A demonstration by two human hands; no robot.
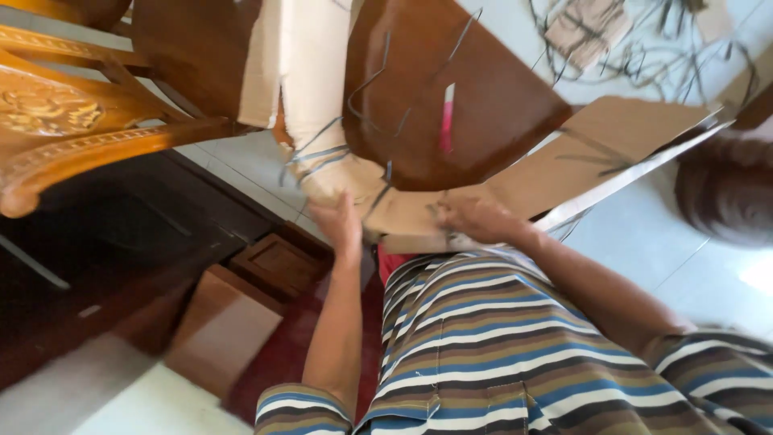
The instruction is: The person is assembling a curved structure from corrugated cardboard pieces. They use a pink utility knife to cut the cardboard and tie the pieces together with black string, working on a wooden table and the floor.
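the left hand (340, 224) presses on the cardboard (419, 213) wrapped round a brown seat (451, 105), fingers spread and flat rather than curled. the right hand (475, 216) lies on the same cardboard fold just right of it; blur hides whether its fingers pinch the edge. the cardboard sits in the middle, just beyond the striped shirt (483, 338), with a flap (612, 149) running far right. a carved wooden chair (72, 121) stands far left. plastic straps (644, 48) lie on the far tiled floor (644, 242).
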